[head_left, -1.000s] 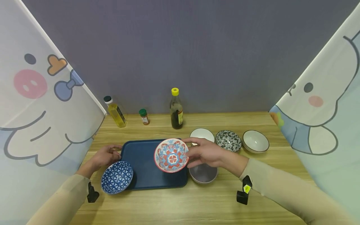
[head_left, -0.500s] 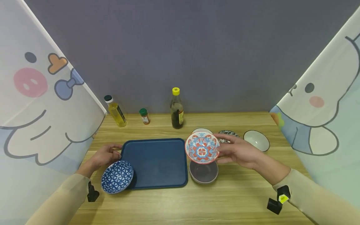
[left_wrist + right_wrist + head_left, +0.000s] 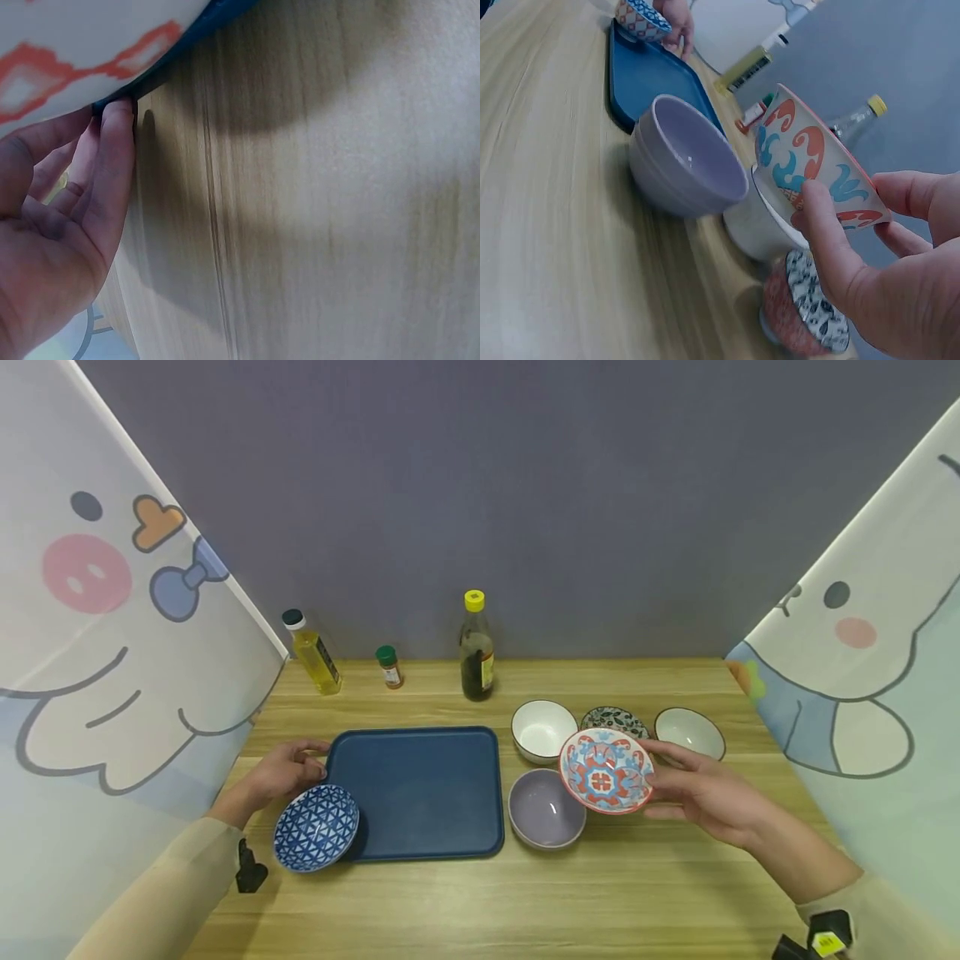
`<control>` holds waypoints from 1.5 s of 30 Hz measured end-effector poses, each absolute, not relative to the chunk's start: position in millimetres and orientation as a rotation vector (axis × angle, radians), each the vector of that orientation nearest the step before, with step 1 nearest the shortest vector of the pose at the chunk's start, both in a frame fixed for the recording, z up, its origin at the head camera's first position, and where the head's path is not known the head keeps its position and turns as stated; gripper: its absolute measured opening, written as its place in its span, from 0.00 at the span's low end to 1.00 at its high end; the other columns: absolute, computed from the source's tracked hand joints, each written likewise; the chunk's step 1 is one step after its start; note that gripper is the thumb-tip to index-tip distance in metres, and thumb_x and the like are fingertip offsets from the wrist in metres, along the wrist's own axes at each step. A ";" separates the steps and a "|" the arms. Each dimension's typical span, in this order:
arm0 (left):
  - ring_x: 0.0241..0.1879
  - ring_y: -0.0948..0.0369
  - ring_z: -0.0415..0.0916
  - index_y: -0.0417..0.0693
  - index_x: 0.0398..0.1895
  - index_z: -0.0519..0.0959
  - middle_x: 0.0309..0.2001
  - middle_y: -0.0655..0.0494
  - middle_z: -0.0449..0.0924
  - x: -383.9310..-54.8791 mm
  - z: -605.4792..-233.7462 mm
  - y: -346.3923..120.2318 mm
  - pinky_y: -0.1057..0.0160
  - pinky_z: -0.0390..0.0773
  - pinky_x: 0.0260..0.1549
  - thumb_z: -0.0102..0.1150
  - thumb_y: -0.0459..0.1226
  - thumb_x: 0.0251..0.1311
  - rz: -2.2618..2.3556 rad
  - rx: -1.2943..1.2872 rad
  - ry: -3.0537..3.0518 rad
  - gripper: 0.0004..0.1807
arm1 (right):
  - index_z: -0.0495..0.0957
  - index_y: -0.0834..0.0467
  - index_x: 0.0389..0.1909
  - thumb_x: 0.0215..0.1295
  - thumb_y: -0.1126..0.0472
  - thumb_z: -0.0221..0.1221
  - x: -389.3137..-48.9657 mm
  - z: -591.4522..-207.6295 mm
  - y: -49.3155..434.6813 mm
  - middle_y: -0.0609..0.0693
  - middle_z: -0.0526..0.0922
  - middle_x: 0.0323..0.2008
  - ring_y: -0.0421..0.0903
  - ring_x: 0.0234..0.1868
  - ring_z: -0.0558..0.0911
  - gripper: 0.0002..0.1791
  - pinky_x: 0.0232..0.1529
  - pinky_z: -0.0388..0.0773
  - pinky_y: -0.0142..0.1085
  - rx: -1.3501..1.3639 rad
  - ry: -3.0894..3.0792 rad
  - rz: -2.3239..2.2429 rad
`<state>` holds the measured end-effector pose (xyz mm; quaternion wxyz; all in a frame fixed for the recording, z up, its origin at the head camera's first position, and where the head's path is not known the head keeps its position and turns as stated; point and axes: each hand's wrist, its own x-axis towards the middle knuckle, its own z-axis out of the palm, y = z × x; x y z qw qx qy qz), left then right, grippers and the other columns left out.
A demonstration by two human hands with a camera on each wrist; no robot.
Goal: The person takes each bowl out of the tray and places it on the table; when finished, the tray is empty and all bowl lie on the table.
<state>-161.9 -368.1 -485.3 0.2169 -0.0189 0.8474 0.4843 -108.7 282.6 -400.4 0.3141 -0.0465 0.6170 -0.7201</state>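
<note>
My right hand (image 3: 701, 789) holds a red-rimmed bowl (image 3: 606, 771) with a red and blue flower pattern by its right side, raised above the table. The right wrist view shows the fingers pinching the bowl's rim and wall. At the left, my left hand (image 3: 285, 771) grips the left edge of a dark blue tray (image 3: 420, 793); in the left wrist view its fingertips (image 3: 118, 109) meet the tray's edge. A blue and white triangle-patterned bowl (image 3: 317, 828) sits tilted over the tray's lower left corner, close beside the left hand.
A purple bowl (image 3: 546, 810) and a white bowl (image 3: 543, 730) stand right of the tray. Behind the held bowl are a leaf-patterned bowl (image 3: 615, 719) and another white bowl (image 3: 690, 733). Along the back stand an oil bottle (image 3: 316, 658), a small spice jar (image 3: 390, 668) and a dark sauce bottle (image 3: 477, 660).
The right hand has carried the red-rimmed bowl rightward from over the tray, past the purple bowl, to in front of the leaf-patterned bowl. The left hand has stayed at the tray's edge.
</note>
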 end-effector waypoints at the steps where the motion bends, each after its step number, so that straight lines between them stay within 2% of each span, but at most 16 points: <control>1: 0.39 0.56 0.82 0.27 0.73 0.61 0.42 0.44 0.84 -162.1 -485.1 -368.0 0.59 0.82 0.30 0.55 0.27 0.68 1.345 -0.053 2.345 0.31 | 0.68 0.41 0.69 0.79 0.67 0.50 -106.6 -403.6 286.1 0.52 0.82 0.54 0.49 0.54 0.85 0.24 0.56 0.84 0.47 -0.119 1.616 -1.910; 10: 0.43 0.54 0.83 0.27 0.73 0.61 0.41 0.47 0.84 -161.9 -485.4 -368.3 0.57 0.85 0.40 0.55 0.27 0.68 1.365 -0.041 2.330 0.31 | 0.71 0.38 0.67 0.80 0.69 0.46 -86.6 -431.9 310.6 0.51 0.81 0.55 0.49 0.55 0.84 0.26 0.60 0.81 0.48 -0.104 1.496 -1.982; 18: 0.46 0.50 0.83 0.27 0.73 0.61 0.44 0.42 0.84 -160.3 -485.7 -370.4 0.53 0.86 0.44 0.55 0.27 0.68 1.351 -0.052 2.342 0.31 | 0.73 0.32 0.66 0.80 0.69 0.45 -71.8 -454.2 326.1 0.52 0.79 0.56 0.50 0.55 0.84 0.29 0.60 0.81 0.46 -0.044 1.425 -2.003; 25: 0.46 0.52 0.83 0.28 0.73 0.61 0.44 0.43 0.84 -160.6 -486.3 -370.2 0.54 0.86 0.47 0.55 0.27 0.68 1.338 -0.063 2.352 0.31 | 0.76 0.33 0.64 0.80 0.69 0.44 -67.2 -468.4 331.1 0.54 0.80 0.57 0.52 0.56 0.84 0.29 0.61 0.80 0.47 -0.018 1.341 -2.032; 32: 0.45 0.52 0.83 0.28 0.73 0.62 0.42 0.46 0.85 -160.3 -487.5 -368.5 0.55 0.85 0.45 0.55 0.27 0.67 1.344 -0.074 2.349 0.31 | 0.77 0.31 0.63 0.80 0.69 0.45 -64.4 -476.3 332.0 0.53 0.79 0.56 0.51 0.55 0.84 0.29 0.61 0.80 0.47 0.008 1.332 -2.025; 45: 0.45 0.54 0.83 0.27 0.73 0.60 0.43 0.43 0.84 -162.5 -484.5 -367.7 0.57 0.85 0.43 0.55 0.27 0.69 1.328 -0.062 2.348 0.31 | 0.74 0.29 0.64 0.82 0.66 0.42 -61.9 -488.7 336.6 0.53 0.79 0.58 0.50 0.57 0.83 0.29 0.63 0.79 0.49 0.015 1.285 -2.033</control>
